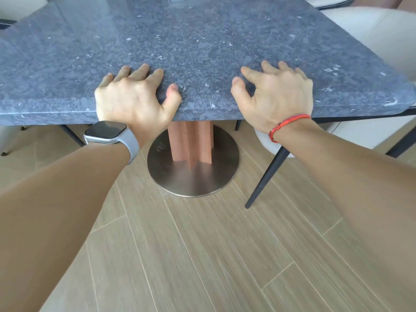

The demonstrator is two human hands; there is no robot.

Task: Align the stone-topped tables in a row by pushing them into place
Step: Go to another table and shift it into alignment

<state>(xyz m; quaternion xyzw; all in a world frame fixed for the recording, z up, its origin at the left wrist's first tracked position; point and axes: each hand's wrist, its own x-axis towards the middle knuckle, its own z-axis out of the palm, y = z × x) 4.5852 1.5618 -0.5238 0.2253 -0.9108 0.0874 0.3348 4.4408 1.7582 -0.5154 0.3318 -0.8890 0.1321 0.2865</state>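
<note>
forearms reach ahead. left hand (132, 95) and right hand (276, 95) lie spread on the near edge of the table (202, 41), fingertips pressing the top, clasping nothing. step in hand, by judgement: the push. next: even forward shove, keeping base (193, 174) off chair leg (265, 174).

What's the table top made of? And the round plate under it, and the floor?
Table top: looks like polished grey stone, speckled with pale flecks and faintly reflecting.
Round base: probably brushed metal, silvery with a dull sheen.
Floor: wood-look planks, maybe tile or laminate; streaky grain, thin pale joints.
</note>
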